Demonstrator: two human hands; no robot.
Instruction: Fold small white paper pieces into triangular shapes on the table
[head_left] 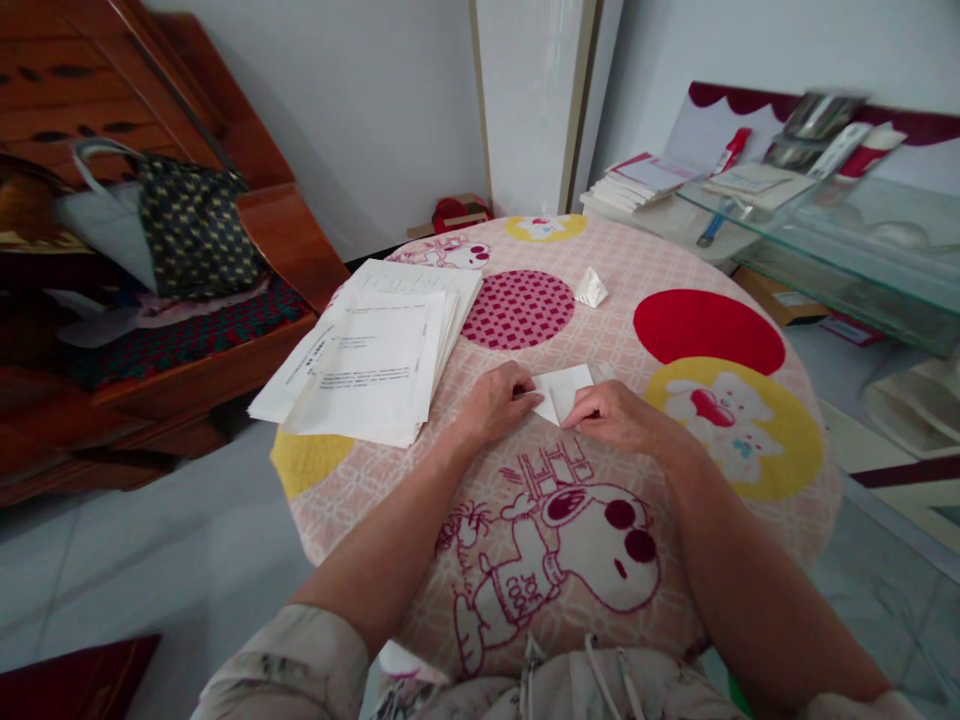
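Note:
On the round table, a small folded piece of white paper [564,385] lies between my two hands. My left hand [501,402] pinches its left edge, thumb and fingers together. With bent fingers, my right hand [613,416] presses on the paper's lower right part. Beyond them sits a small folded white paper shape [591,288], standing up a little from the cloth. A stack of printed white sheets [375,360] lies to the left of my left hand, its sheets unevenly overlapped.
A patterned pink tablecloth [720,560] covers the round table. Glass shelves [840,225] with cups and papers stand at the right, beside a pile of papers [637,182]. A wooden bench [277,240] with a dark patterned bag [196,225] is at the left.

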